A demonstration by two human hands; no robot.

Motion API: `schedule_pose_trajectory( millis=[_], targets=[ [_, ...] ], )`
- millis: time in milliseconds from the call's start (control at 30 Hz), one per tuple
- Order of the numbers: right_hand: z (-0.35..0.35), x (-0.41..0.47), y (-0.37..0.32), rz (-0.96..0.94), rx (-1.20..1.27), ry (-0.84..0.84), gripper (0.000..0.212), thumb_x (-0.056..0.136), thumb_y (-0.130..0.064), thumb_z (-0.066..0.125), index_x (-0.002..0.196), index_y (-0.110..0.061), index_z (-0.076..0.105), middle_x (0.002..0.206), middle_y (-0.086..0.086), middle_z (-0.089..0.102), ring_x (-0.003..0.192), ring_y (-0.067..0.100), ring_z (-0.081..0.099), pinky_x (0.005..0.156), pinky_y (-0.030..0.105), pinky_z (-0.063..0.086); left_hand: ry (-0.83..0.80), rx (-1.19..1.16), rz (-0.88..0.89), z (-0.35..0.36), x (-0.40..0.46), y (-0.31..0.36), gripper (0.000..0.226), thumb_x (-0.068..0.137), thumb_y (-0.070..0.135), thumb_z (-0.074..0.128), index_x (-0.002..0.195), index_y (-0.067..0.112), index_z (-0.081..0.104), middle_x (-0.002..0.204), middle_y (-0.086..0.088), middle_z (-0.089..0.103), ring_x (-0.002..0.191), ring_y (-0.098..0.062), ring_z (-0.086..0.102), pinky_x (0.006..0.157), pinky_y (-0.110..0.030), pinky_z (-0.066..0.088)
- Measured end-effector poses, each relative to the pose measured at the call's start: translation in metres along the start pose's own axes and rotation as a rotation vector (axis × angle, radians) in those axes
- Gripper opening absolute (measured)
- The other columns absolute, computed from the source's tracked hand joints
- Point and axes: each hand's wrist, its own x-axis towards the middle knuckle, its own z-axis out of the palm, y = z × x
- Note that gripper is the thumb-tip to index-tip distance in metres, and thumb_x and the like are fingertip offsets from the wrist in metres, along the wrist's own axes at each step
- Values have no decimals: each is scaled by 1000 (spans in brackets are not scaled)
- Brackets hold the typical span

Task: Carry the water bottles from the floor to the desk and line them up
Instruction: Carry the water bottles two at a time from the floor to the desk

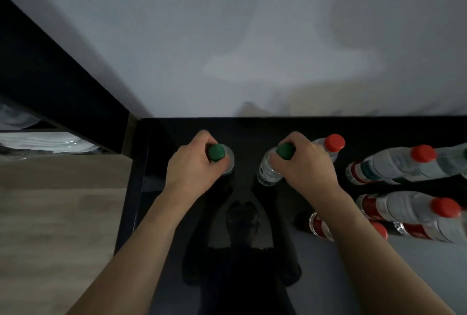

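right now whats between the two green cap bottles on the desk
Nothing stands there: the head view shows only bare glossy black desk between the left green-capped bottle and the right green-capped bottle.

Glossy black desk, red-capped water bottles standing at right

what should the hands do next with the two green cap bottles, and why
Probably lower both bottles until they stand on the desk, then let go. The left hand grips one green-capped bottle by its neck and the right hand grips the other green-capped bottle, which looks tilted. Both are over bare dark desktop left of the red-capped bottles, so a row could continue there.
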Motion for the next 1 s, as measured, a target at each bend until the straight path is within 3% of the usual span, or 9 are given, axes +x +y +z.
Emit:
schedule_pose_trajectory(
  millis=[233,500,600,700,867,1000],
  targets=[
    [6,25,2,23,-22,-101,25,83,-39,65,91,-26,46,71,-7,58,62,9,59,52,27,48,-34,-10,-4,16,31,0,28,78,44,69,91,31,47,72,11,60,63,-4,59,54,-34,52],
    [0,21,-5,40,-120,-184,27,89,-40,59,103,-23,44,82,-1,60,71,18,63,65,41,58,-77,65,-60,14,24,12,27,86,43,62,102,28,47,76,9,61,66,-10,61,55,-32,50],
    [-8,8,-12,18,-199,-213,37,91,-39,56,119,-19,44,97,4,62,84,22,63,75,44,56,-101,52,-99,6,10,17,50,87,43,63,128,25,41,91,8,62,80,-14,63,65,-33,52],
    [-20,-10,-18,-5,-199,-181,50,90,-36,56,134,-18,39,110,6,61,95,25,61,81,43,53,-41,46,-84,-5,-12,24,71,86,45,65,144,25,29,108,4,61,94,-15,62,71,-29,46],
    [-35,-50,-34,-154,-114,-58,58,88,-34,59,140,-19,39,131,7,53,111,27,57,85,38,49,113,102,-35,-28,-62,33,63,90,44,61,144,24,36,129,2,56,110,-15,58,80,-28,46],
    [-31,-87,-46,-283,-89,-57,63,87,-34,61,143,-21,34,135,7,48,118,26,53,91,39,47,227,157,-35,-45,-108,30,56,94,42,56,143,20,40,134,-1,55,112,-17,58,82,-27,46]
  ],
)
